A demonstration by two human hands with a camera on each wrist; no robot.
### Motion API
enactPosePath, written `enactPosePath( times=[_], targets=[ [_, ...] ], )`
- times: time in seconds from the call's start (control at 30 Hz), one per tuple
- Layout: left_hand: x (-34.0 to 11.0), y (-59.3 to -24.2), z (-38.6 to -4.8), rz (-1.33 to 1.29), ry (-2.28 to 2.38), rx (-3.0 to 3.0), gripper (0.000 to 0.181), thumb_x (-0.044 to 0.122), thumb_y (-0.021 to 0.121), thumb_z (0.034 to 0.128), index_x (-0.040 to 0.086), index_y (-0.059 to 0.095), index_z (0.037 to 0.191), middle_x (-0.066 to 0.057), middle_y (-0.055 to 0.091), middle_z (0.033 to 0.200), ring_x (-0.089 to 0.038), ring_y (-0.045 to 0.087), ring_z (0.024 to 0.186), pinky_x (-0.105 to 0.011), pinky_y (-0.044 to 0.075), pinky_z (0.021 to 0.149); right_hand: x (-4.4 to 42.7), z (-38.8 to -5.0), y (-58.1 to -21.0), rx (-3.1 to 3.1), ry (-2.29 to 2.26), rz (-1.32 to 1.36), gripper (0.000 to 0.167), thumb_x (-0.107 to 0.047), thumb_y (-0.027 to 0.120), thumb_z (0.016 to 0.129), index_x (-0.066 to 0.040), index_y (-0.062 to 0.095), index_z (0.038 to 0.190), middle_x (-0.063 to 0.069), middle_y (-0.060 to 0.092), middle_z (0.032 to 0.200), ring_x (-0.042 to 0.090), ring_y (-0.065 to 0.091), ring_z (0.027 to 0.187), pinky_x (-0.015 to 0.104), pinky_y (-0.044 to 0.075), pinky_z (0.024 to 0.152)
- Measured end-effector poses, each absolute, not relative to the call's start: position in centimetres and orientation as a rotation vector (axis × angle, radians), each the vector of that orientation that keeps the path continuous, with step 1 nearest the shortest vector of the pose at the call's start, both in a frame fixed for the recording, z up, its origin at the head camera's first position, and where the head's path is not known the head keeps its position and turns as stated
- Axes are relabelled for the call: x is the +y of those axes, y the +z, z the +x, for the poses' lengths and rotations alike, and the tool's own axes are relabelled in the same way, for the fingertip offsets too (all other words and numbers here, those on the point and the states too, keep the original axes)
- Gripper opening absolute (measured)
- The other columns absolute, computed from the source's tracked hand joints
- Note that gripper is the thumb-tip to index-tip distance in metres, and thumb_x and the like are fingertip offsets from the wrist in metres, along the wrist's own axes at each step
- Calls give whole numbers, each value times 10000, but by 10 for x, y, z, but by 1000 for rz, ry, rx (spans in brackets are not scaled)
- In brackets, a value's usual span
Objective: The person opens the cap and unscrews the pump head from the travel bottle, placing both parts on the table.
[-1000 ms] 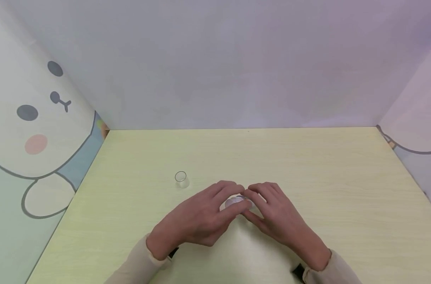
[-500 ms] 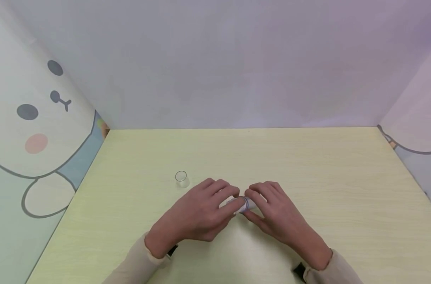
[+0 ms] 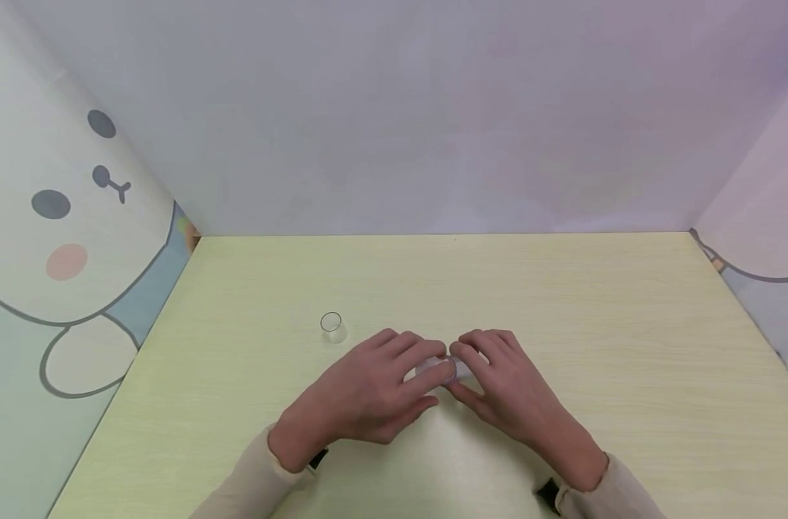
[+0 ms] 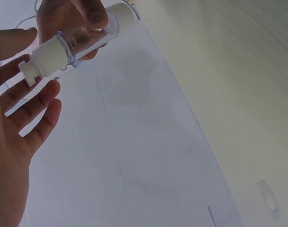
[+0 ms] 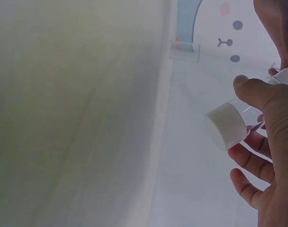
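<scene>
A clear bottle [image 3: 463, 370] with a white pump top [image 4: 49, 57] and white base [image 5: 227, 126] lies tilted between the hands. My right hand [image 3: 513, 393] grips its clear body [image 4: 89, 41], thumb on one side and fingers on the other. At the pump end is my left hand [image 3: 374, 393], its fingers loosely bent around the top. In the left wrist view the left thumb stands off the white collar, while fingertips are close behind the nozzle; whether they touch it is hard to tell.
A small clear cup [image 3: 333, 329] stands on the pale wooden table [image 3: 562, 288], beyond and left of the left hand. The right wrist view also shows the clear cup [image 5: 185, 51]. A pale wall [image 3: 432, 144] rises behind, with printed cartoon panels at both sides.
My left hand has shifted around the pump end, its thumb now apart from the other fingers. My right hand has stayed nearly still on the bottle.
</scene>
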State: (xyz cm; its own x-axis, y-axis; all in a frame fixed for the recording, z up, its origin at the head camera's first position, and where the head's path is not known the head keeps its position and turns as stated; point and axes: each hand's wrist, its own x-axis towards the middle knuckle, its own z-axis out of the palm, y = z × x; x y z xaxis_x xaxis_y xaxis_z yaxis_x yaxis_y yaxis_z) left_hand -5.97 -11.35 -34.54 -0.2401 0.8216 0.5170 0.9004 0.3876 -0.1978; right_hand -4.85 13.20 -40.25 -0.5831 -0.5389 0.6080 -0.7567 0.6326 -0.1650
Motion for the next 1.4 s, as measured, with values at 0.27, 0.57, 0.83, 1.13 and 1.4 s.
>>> enactPosePath(
  times=[0.27, 0.57, 0.83, 1.13, 1.4],
  targets=[
    [-115, -346, -61, -1468, -142, -2105, 272, 114, 470, 1006, 184, 673, 1172, 23, 695, 1173, -135, 658, 929, -271, 547, 797, 131, -50, -404, -2353, 579, 1006, 416, -466, 474, 1061, -91, 653, 1088, 21, 647, 1047, 227, 630, 935, 435, 497, 891],
    [-116, -346, -66, -1394, -54, -2058, 235, 374, 596, 1006, 156, 677, 1043, 55, 689, 950, -126, 596, 746, -260, 507, 691, 130, -49, -401, -2370, 543, 1007, 459, -193, 920, 733, -98, 643, 1086, 14, 629, 1023, 216, 624, 935, 432, 495, 872],
    [-116, -345, -66, -1357, -93, -2129, 450, 548, 657, 966, 153, 685, 1179, 25, 693, 1052, -157, 648, 862, -297, 553, 775, 129, -49, -402, -2374, 557, 986, 494, -166, 928, 701, -105, 643, 1099, 11, 621, 1021, 199, 617, 920, 431, 495, 854],
    [-115, -347, -65, -1483, -138, -2160, 271, 154, 515, 975, 211, 647, 1205, 20, 667, 1188, -192, 644, 1088, -336, 543, 904, 131, -51, -403, -2375, 599, 989, 492, -176, 925, 721, -115, 651, 1124, 16, 643, 1071, 197, 634, 953, 436, 496, 841],
    [-116, -347, -66, -1410, -25, -2135, 227, 358, 645, 980, 180, 665, 1119, 56, 689, 1037, -165, 670, 978, -333, 556, 904, 130, -47, -403, -2366, 549, 955, 487, -191, 938, 693, -108, 640, 1070, -11, 629, 1014, 161, 597, 867, 352, 454, 737]
  ],
)
